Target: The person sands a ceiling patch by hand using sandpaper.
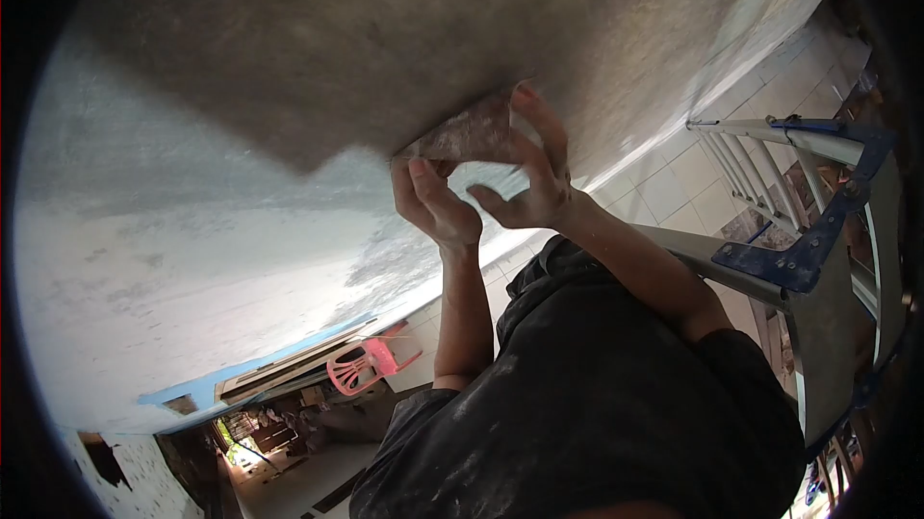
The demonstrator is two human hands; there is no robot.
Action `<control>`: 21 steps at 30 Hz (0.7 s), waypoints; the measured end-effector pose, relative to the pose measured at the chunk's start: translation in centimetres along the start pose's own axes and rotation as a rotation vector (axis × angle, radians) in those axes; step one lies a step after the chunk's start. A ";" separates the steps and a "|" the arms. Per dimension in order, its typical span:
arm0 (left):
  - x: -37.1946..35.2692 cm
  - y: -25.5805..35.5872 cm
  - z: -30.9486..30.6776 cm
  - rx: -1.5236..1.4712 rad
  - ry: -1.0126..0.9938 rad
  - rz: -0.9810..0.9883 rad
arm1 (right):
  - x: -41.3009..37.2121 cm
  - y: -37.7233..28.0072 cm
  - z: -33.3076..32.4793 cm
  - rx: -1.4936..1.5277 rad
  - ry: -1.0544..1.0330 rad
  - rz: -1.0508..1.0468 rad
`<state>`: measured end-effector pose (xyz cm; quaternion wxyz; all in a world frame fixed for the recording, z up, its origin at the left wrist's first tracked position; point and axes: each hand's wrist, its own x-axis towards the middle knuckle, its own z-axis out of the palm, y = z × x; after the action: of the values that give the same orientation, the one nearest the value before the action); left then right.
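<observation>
A dusty grey-brown sheet of sandpaper [467,132] lies bent against the plastered wall [241,173], its upper edge along the surface. My left hand [438,206] pinches the sheet's lower left corner, thumb in front and fingers partly hidden behind it. At the right end, my right hand [544,168] has its fingers around the sheet's edge, one fingertip up by the top corner. The right thumb stands away from the sheet. Both hands are close together in front of my dark, dust-marked shirt [587,394].
An aluminium folding ladder [828,327] with blue hinges stands close on my right. Down below on the tiled floor [664,182] is a pink plastic chair [371,363]. Clutter lies near a bright opening [241,442] at lower left.
</observation>
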<state>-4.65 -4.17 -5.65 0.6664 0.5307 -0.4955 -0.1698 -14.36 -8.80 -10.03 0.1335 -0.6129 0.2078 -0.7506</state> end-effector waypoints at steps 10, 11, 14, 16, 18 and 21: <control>-0.3 1.4 1.5 0.109 -0.038 0.220 | 5.7 0.8 -1.4 -0.171 -0.076 -0.129; -0.8 1.4 1.4 0.212 0.000 0.280 | 5.8 0.9 -1.8 -0.183 -0.150 -0.131; -2.2 0.2 -0.2 0.600 0.017 0.569 | 4.8 0.0 -1.8 -0.100 -0.249 -0.038; -3.1 -0.7 0.1 0.735 0.056 0.608 | 3.6 -0.2 -1.5 -0.009 -0.323 0.026; -3.8 -2.1 0.2 0.800 0.027 0.599 | 3.2 -0.1 -1.5 0.048 -0.349 0.052; -3.3 -3.7 0.2 0.828 -0.007 0.591 | 3.0 -0.2 -1.5 0.067 -0.291 0.257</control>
<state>-5.23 -3.17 -10.51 0.4180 0.5870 -0.6523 0.2350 -16.47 -9.81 -7.58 0.2773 -0.6787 0.2376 -0.6372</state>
